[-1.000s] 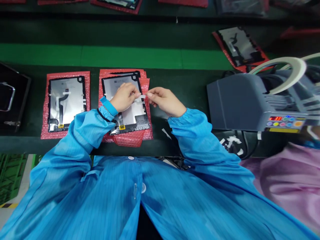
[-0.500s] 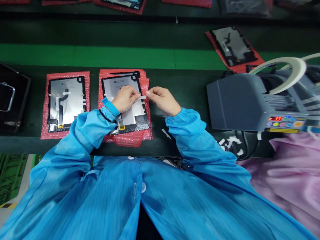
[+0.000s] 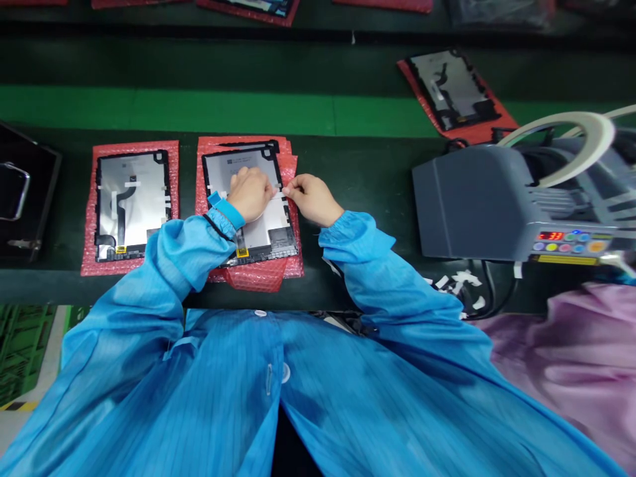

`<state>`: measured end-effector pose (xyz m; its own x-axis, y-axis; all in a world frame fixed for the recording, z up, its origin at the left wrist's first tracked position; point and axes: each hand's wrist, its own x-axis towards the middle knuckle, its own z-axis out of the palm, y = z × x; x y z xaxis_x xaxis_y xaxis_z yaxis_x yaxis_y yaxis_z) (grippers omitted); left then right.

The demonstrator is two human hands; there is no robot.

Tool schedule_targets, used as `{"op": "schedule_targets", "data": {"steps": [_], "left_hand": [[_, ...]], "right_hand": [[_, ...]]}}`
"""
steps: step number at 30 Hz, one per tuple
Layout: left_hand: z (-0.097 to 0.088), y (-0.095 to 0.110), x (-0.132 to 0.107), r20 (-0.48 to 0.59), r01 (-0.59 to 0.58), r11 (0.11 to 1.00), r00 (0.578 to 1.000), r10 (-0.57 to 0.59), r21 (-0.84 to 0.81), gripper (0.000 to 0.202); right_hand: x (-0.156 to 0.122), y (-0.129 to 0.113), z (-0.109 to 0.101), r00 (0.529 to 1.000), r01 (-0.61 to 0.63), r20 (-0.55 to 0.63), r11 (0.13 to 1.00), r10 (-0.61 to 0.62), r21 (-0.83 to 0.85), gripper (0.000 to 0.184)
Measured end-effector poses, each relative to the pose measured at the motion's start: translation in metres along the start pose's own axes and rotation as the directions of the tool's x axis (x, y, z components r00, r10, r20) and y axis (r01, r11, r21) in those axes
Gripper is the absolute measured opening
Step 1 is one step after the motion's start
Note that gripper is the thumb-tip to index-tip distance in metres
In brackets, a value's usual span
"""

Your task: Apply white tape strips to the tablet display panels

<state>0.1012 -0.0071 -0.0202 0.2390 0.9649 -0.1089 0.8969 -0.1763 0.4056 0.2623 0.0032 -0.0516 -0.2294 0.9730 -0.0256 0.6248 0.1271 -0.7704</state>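
A tablet screen assembly (image 3: 258,232), silver-backed with a black frame, lies on red bubble wrap (image 3: 258,277) in front of me. Over its right edge, a short strip of white tape (image 3: 279,195) spans the small gap between my hands. My left hand (image 3: 251,193) rests over the middle of the assembly, its thumb and finger closed at the strip's left end. From the right, my right hand (image 3: 314,200) pinches the other end at the frame's edge. My left palm hides the centre of the silver back.
Another screen assembly (image 3: 142,218) lies on red bubble wrap at left, beside a black case (image 3: 30,225). At right stands a grey tape dispenser (image 3: 472,205) with lit buttons, near white tape scraps (image 3: 460,281). A third assembly (image 3: 454,93) lies behind it. Someone's pink sleeve (image 3: 591,331) shows at right.
My right hand has moved left, closer to my left hand and the frame's edge. My left hand has shifted slightly left. Less of the tape strip shows between them.
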Motion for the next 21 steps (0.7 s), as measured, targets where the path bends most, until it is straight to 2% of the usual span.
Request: {"op": "schedule_targets", "data": {"steps": [6, 10, 13, 17, 19, 21], "left_hand": [[0.009, -0.005, 0.002, -0.047, -0.031, 0.998, 0.999, 0.028, -0.062, 0.022], [0.014, -0.011, 0.002, -0.107, -0.08, 0.992, 0.992, 0.07, -0.095, 0.019], [0.013, -0.013, 0.001, -0.132, -0.079, 0.991, 0.989, 0.064, -0.112, 0.014], [0.01, -0.009, 0.0, -0.09, -0.098, 0.99, 0.992, 0.088, -0.106, 0.019], [0.008, -0.009, -0.001, -0.076, -0.115, 0.989, 0.991, 0.108, -0.096, 0.02], [0.001, -0.017, -0.004, -0.115, -0.116, 0.989, 0.988, 0.105, -0.096, 0.02]], "right_hand": [[0.001, 0.005, 0.002, 1.0, -0.005, -0.002, 0.996, 0.005, 0.085, 0.022], [-0.001, 0.009, 0.007, 0.998, -0.053, -0.013, 0.991, 0.055, 0.121, 0.022], [-0.003, 0.014, 0.009, 0.993, -0.092, -0.06, 0.979, 0.104, 0.182, 0.028], [0.0, 0.019, 0.009, 0.986, -0.124, -0.074, 0.958, 0.147, 0.258, 0.041], [0.002, 0.018, 0.007, 0.982, -0.15, -0.075, 0.953, 0.175, 0.263, 0.04], [0.003, 0.016, 0.007, 0.978, -0.162, -0.085, 0.955, 0.189, 0.25, 0.034]]}}
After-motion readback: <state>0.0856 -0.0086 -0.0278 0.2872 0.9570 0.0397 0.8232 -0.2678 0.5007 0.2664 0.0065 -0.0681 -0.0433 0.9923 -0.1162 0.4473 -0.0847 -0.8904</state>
